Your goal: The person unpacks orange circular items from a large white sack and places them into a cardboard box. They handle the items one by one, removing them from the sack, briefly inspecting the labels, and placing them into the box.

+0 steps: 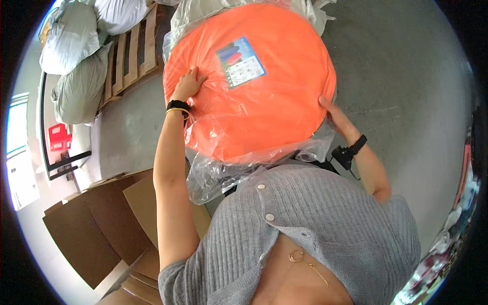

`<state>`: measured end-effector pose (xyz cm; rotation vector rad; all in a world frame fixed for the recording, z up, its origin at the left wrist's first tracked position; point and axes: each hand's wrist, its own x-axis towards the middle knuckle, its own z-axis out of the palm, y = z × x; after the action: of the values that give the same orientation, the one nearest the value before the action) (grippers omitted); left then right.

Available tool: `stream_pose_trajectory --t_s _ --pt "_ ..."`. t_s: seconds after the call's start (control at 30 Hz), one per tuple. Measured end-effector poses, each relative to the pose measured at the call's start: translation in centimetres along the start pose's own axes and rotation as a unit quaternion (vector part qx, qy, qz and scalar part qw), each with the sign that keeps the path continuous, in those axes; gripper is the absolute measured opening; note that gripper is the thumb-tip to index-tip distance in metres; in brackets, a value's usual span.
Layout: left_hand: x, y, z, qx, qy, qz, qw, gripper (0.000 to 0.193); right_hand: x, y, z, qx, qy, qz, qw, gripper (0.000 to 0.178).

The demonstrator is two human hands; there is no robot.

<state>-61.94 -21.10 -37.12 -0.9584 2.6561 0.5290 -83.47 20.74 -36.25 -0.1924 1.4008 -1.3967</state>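
Note:
A large, round, flat orange fabric pack [284, 96] lies in front of me inside a clear plastic bag [213, 175]. The bag's loose, crumpled end hangs toward my body. A printed picture card [241, 62] shows through the plastic, on the upper middle of the pack. My left hand [189, 85] lies on top near the left edge, fingers stretched over the plastic and thumb pointing right. At the right edge, my right hand [333, 113] grips the pack with the thumb on top; its other fingers are hidden underneath.
Behind the pack are pale plastic sacks [203, 9]. Stuffed white sacks [71, 40] stand at the far left beside a wooden pallet [133, 56]. Brown cardboard [96, 223] leans at lower left, near a red crate [60, 137]. Grey floor [401, 96] extends to the right.

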Motion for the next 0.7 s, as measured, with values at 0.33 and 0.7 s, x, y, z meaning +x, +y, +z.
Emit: stream_pose_trajectory --t_s 0.33,0.7 --pt "-11.4 -6.7 -2.8 -0.321 0.194 -0.122 0.919 0.047 -0.4 1.0 0.1 0.177 -0.019 -0.059 0.982 0.083" --pt "-15.8 -6.9 -1.7 -0.767 0.067 0.017 0.638 0.041 -5.3 -9.3 3.5 0.097 -0.044 -0.087 0.990 0.058"
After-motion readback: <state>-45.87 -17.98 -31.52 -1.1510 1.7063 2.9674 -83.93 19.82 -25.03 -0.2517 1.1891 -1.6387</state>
